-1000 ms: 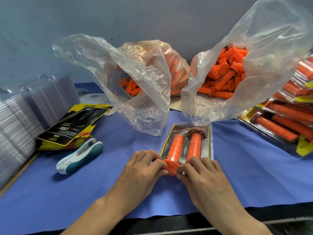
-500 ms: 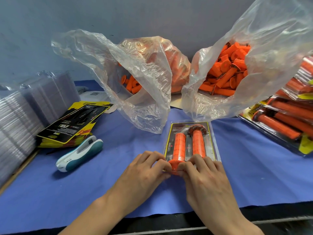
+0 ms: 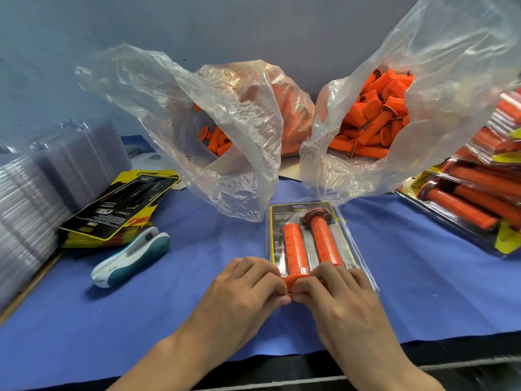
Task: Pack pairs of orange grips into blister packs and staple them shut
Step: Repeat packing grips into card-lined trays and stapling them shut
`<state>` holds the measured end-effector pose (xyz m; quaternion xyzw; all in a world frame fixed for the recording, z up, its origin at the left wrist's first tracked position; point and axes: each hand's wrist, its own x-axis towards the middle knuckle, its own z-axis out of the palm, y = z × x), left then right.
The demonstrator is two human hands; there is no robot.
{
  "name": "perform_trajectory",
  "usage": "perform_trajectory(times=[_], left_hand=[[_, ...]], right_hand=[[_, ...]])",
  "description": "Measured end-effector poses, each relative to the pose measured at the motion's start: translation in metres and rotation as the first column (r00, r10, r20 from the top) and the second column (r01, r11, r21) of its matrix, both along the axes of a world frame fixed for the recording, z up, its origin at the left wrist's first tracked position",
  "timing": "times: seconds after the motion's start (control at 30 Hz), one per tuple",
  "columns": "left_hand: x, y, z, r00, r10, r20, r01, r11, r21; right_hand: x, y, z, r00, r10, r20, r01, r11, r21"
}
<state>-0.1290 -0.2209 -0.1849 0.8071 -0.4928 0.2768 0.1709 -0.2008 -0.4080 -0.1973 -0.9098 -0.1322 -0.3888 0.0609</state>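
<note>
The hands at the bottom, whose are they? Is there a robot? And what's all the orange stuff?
No robot here. This one picture comes from a camera worn on a person's head, looking down, so you see that person's own left hand and right hand. The fingers of both pinch the near end of a clear pack lying on the blue cloth. Two orange grips sit side by side inside it. Behind it, two plastic bags hold many loose grips. On the left lie a stapler, a stack of printed cards and stacks of clear plastic. On the right, filled packs are heaped.
</note>
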Motion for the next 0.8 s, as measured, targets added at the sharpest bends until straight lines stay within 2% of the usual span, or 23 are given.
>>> perform_trajectory(times=[0.2,0.33,0.43,0.5,0.67,0.8], left_hand=[[0.021,0.007,0.007,0.996,-0.087,-0.033,0.091,0.987,0.131],[0.026,0.008,0.015,0.994,-0.094,0.054,0.085,0.986,0.144],[0.02,0.007,0.022,0.991,-0.108,0.082,0.096,0.986,0.133],[0.013,0.005,0.024,0.99,-0.104,0.094,0.093,0.989,0.117],[0.006,0.006,0.022,0.996,-0.086,0.009,0.085,0.993,0.087],[0.012,0.015,0.022,0.996,-0.082,0.024,0.078,0.989,0.124]], right_hand=[[-0.003,-0.008,-0.005,0.987,0.148,-0.056,-0.141,0.982,0.124],[-0.007,-0.02,-0.003,0.959,0.253,-0.126,-0.243,0.966,0.09],[-0.005,-0.037,0.004,0.937,0.26,-0.232,-0.248,0.966,0.08],[-0.001,-0.044,0.008,0.936,0.231,-0.267,-0.232,0.972,0.026],[0.008,-0.048,0.014,0.956,0.184,-0.227,-0.219,0.965,-0.143],[0.013,-0.048,0.016,0.968,0.177,-0.181,-0.216,0.949,-0.229]])
